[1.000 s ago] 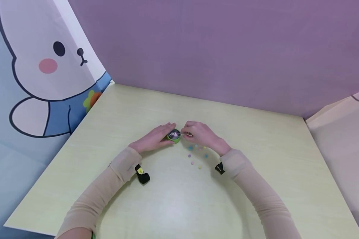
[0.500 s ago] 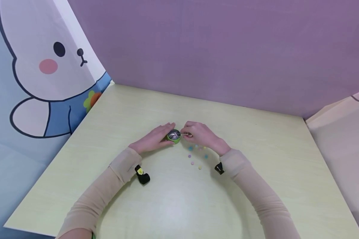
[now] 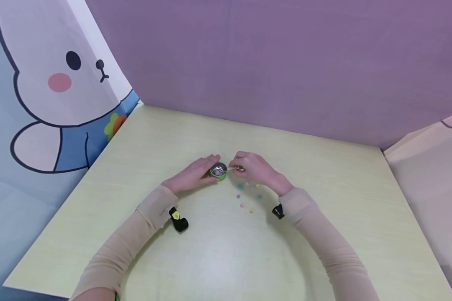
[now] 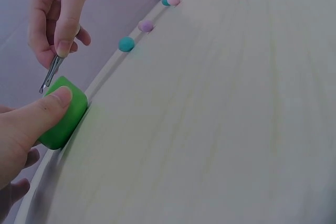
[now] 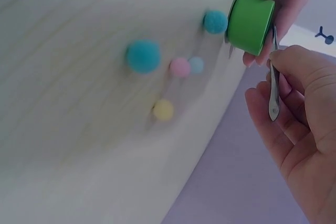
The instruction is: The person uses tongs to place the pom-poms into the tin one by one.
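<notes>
My left hand [image 3: 193,172] holds a small round bowl [image 3: 219,176], green outside with a shiny metal inside, standing on the table. The left wrist view shows the thumb against the green wall [image 4: 72,113]. Metal tweezers [image 5: 274,85] are pinched between thumb and fingers of my right hand [image 3: 255,168]. Their tips reach over the bowl's rim in the head view. Whether anything is between the tips is too small to tell. Several pom-poms lie on the table just in front of the right hand, among them a teal one [image 5: 143,56] and a yellow one [image 5: 163,110].
The pale wood-look table [image 3: 218,251] runs back to a purple wall panel [image 3: 267,62]. A cloth printed with a cartoon animal [image 3: 52,104] hangs at the left. Black devices hang at the left wrist [image 3: 179,221] and the right wrist [image 3: 278,211].
My right hand has shifted slightly to the right, so more of the tweezers shows beside the bowl. The left hand and the pom-poms on the table have hardly moved.
</notes>
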`<state>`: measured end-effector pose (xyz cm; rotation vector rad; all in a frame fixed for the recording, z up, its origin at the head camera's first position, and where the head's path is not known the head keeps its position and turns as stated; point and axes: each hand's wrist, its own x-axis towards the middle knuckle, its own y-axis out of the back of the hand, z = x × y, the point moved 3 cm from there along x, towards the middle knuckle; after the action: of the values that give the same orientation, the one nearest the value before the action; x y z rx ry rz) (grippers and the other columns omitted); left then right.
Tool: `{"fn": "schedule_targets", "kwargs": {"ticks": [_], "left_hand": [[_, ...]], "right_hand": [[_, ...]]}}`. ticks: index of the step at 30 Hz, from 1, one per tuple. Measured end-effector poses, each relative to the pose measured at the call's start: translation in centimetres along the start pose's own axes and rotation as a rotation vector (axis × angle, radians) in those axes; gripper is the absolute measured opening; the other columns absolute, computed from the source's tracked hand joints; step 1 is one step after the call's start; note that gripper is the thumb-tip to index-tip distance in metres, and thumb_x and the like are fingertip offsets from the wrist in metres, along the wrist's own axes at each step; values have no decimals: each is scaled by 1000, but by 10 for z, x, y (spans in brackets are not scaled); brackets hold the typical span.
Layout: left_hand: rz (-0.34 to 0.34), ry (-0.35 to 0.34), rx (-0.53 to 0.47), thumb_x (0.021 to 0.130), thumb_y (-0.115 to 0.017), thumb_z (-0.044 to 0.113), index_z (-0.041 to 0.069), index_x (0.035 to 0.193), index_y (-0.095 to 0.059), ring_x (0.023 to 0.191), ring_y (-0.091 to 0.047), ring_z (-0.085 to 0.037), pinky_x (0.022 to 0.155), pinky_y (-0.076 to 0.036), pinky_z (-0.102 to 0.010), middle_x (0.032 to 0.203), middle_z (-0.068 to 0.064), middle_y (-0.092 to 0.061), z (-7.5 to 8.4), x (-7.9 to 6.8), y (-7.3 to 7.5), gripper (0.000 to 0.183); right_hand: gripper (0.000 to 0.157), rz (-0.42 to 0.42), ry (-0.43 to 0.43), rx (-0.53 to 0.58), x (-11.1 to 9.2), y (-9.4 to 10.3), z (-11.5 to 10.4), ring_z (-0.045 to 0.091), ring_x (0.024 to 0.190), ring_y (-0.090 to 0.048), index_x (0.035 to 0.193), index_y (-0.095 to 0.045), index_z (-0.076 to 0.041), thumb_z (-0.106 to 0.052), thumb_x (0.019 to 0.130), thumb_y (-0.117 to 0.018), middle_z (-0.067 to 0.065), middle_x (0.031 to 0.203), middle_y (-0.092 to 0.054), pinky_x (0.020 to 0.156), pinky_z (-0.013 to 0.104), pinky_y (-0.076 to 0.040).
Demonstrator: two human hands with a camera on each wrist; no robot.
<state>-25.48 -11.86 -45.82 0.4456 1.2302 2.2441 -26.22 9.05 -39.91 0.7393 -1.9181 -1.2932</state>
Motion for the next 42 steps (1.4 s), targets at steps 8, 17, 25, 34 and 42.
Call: {"fn": "schedule_targets", "kwargs": {"ticks": [8, 17, 25, 34, 42], "left_hand": [[8, -7, -8, 97, -62, 41, 9, 158, -21, 153, -24, -32, 128, -17, -51, 165, -14, -24, 3, -1, 1, 81], [7, -6, 8, 96, -62, 42, 9, 158, -20, 153, -24, -33, 127, -18, -52, 165, -16, -23, -1, -1, 1, 81], [-5, 13, 26, 97, -60, 44, 10, 159, -19, 154, -21, -32, 128, -16, -52, 165, -15, -22, -7, -3, 6, 82], [2, 1, 32, 96, -61, 45, 9, 159, -18, 153, -22, -35, 127, -16, -53, 164, -17, -22, -10, -3, 7, 84], [-3, 19, 18, 96, -61, 45, 10, 159, -18, 153, -22, -35, 127, -17, -54, 165, -17, -21, -8, -3, 6, 84]], "right_hand": [[16, -2, -12, -11, -9, 9, 1, 15, 80, -68, 103, -76, -5, -7, 88, -72, 7, 96, -72, 71, 25, -60], [14, 29, -38, -14, -28, 18, 7, 14, 78, -67, 98, -77, -5, -3, 86, -71, 6, 93, -72, 68, 25, -59], [14, 66, -24, -23, -39, 21, 12, 14, 74, -66, 95, -77, -4, 0, 85, -69, 7, 89, -71, 64, 25, -58], [13, 69, -29, -23, -56, 23, 16, 14, 73, -65, 94, -77, -3, 0, 85, -69, 7, 88, -71, 64, 24, -58], [11, 83, -55, -36, -75, 23, 23, 13, 69, -62, 91, -76, -3, 2, 83, -70, 8, 86, -70, 60, 22, -55]]}}
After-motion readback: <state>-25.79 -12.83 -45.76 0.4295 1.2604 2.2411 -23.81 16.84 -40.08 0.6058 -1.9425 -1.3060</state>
